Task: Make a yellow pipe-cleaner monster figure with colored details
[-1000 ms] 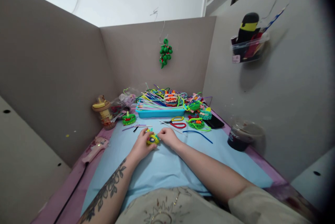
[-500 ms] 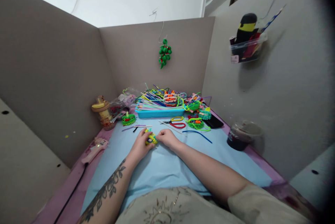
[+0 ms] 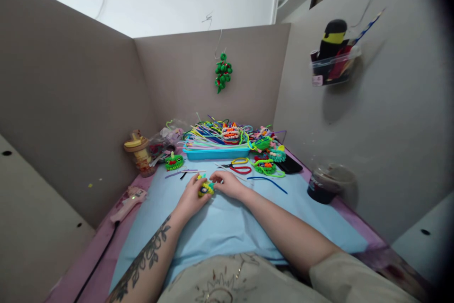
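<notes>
My left hand (image 3: 190, 197) is closed around a small yellow fuzzy pipe-cleaner figure (image 3: 206, 189) with a round eye and teal bits on it. It is held low over the blue cloth. At the figure's right side is my right hand (image 3: 228, 185), its fingers bent and thumb and forefinger slightly apart. Whether those fingertips touch the teal bit is hard to see. Just beyond lie scissors (image 3: 240, 169) with red and yellow handles, and a dark blue pipe cleaner (image 3: 267, 182) rests to the right. Purple and black pipe-cleaner pieces (image 3: 183, 173) lie behind my left hand.
A blue tray (image 3: 218, 154) heaped with pipe cleaners stands at the back. Green pipe-cleaner pieces (image 3: 174, 161) sit at its left, others (image 3: 265, 167) beside a black phone (image 3: 291, 164). A pink glue gun (image 3: 129, 204), a lidded cup (image 3: 140, 151) and a dark tub (image 3: 324, 185) flank the cloth.
The right hand's fingers have spread from a pinch at the figure's side and shifted slightly upward. The left hand keeps hold of the figure, with more teal showing.
</notes>
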A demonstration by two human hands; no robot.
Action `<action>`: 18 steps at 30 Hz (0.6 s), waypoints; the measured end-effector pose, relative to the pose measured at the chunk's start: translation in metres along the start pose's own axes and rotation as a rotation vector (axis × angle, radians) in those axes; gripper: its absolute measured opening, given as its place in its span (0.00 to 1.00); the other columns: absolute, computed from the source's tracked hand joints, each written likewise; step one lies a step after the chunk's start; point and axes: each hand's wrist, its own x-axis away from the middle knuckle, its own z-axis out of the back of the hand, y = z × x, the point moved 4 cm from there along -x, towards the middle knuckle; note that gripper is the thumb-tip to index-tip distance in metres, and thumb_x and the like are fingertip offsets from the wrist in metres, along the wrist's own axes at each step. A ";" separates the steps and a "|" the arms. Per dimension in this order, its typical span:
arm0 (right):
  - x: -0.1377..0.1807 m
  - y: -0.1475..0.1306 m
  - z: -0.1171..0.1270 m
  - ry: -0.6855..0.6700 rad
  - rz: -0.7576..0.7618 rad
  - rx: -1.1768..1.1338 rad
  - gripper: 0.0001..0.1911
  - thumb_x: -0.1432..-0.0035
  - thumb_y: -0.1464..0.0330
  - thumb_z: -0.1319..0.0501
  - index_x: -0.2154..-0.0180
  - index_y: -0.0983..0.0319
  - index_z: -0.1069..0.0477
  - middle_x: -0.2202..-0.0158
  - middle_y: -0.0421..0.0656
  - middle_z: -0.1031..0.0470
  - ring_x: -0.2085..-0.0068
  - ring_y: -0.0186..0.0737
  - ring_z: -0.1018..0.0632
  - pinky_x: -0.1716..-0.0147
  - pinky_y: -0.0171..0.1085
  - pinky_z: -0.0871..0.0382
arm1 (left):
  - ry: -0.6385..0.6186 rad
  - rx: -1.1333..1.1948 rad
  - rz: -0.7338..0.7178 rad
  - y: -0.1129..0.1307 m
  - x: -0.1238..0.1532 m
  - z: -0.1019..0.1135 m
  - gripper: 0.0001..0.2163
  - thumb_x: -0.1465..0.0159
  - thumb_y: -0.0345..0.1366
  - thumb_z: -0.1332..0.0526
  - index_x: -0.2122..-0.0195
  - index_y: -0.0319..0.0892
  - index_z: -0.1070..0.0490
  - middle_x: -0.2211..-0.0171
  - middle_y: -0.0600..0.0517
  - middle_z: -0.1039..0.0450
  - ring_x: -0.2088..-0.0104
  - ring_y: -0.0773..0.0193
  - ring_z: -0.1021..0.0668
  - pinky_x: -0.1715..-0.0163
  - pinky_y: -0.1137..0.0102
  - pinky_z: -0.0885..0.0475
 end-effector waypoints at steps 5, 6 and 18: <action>0.000 -0.004 0.000 -0.099 0.226 0.173 0.13 0.54 0.79 0.39 0.64 0.64 0.27 0.67 0.43 0.25 0.65 0.36 0.27 0.62 0.33 0.34 | 0.000 0.020 0.002 -0.001 0.000 0.000 0.23 0.48 0.36 0.38 0.49 0.41 0.34 0.43 0.42 0.43 0.41 0.52 0.40 0.44 0.61 0.43; -0.001 -0.004 -0.001 -0.109 0.250 0.202 0.12 0.53 0.79 0.40 0.64 0.64 0.27 0.66 0.44 0.25 0.64 0.36 0.26 0.61 0.33 0.34 | 0.000 0.025 0.003 -0.001 0.000 0.000 0.24 0.49 0.36 0.38 0.49 0.41 0.34 0.43 0.42 0.43 0.41 0.52 0.40 0.44 0.61 0.43; -0.002 -0.002 -0.005 -0.107 0.230 0.179 0.09 0.50 0.77 0.42 0.66 0.63 0.26 0.68 0.42 0.24 0.66 0.35 0.26 0.64 0.32 0.35 | -0.015 0.017 0.026 0.005 -0.001 0.004 0.24 0.49 0.36 0.38 0.50 0.39 0.33 0.45 0.41 0.41 0.42 0.52 0.38 0.44 0.62 0.41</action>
